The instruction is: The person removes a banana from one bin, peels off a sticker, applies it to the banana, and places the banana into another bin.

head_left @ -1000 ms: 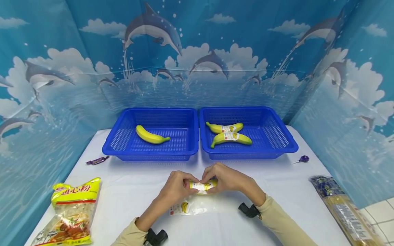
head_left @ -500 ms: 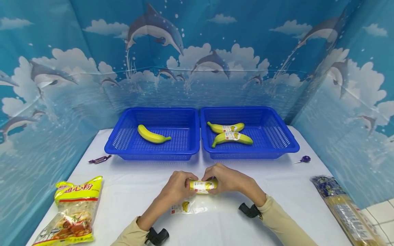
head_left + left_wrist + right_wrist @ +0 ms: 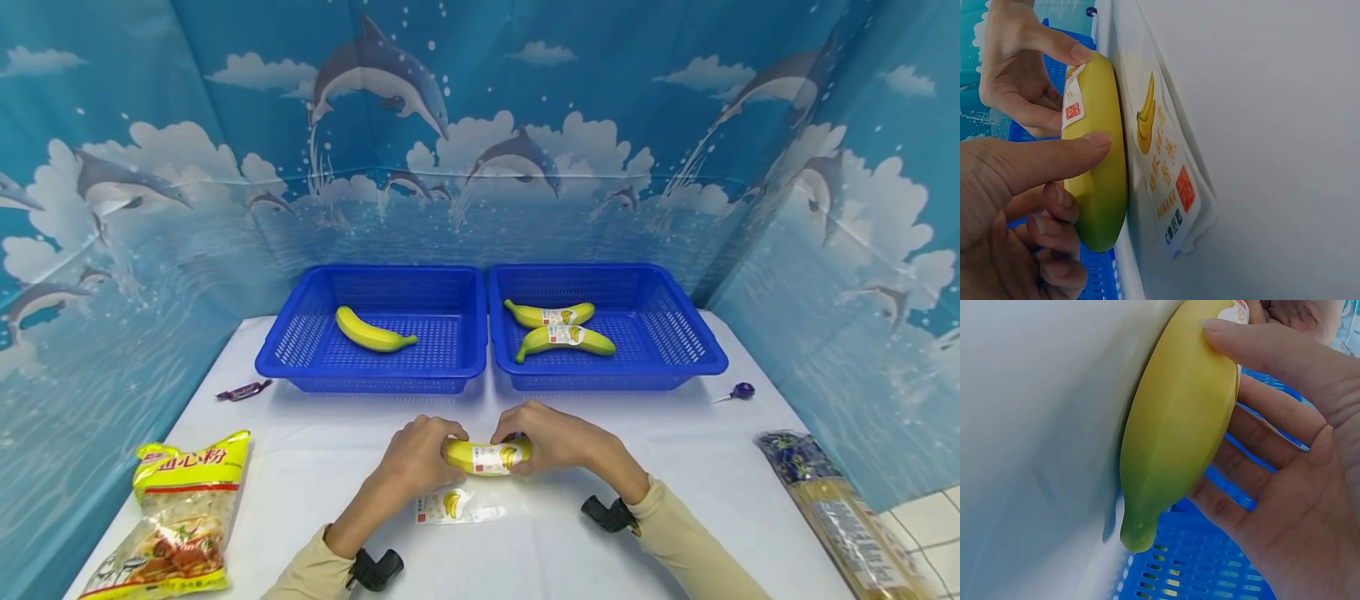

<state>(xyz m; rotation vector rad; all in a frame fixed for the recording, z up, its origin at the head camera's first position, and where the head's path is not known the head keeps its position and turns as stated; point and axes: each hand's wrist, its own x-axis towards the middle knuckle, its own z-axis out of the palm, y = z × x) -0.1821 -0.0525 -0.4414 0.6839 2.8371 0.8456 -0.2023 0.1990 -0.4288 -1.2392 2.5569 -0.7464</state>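
Note:
A yellow banana [image 3: 459, 455] with a white banana-print label [image 3: 491, 459] round its middle lies crosswise between both hands, close over the white table. My left hand [image 3: 420, 454] holds its left part; in the left wrist view the thumb [image 3: 1088, 150] presses on the peel and the fingers curl behind. Toward the other end, my right hand [image 3: 551, 437] grips it, with the thumb [image 3: 1229, 337] beside the label and the fingers along the far side. The green stem [image 3: 1140, 531] shows in the right wrist view. Just in front lies a clear sheet of banana labels [image 3: 452, 505].
The left blue basket [image 3: 375, 385] holds one unlabelled banana [image 3: 371, 333]. Two labelled bananas [image 3: 592, 341] lie in the right blue basket [image 3: 611, 379]. A wrapped candy [image 3: 243, 391] and yellow food bag [image 3: 183, 517] are left; a lollipop [image 3: 742, 390] and noodle pack [image 3: 832, 508] right.
The thumbs have drawn apart from the middle of the label toward the banana's ends. My left hand has shifted left, uncovering the label and more of the yellow peel.

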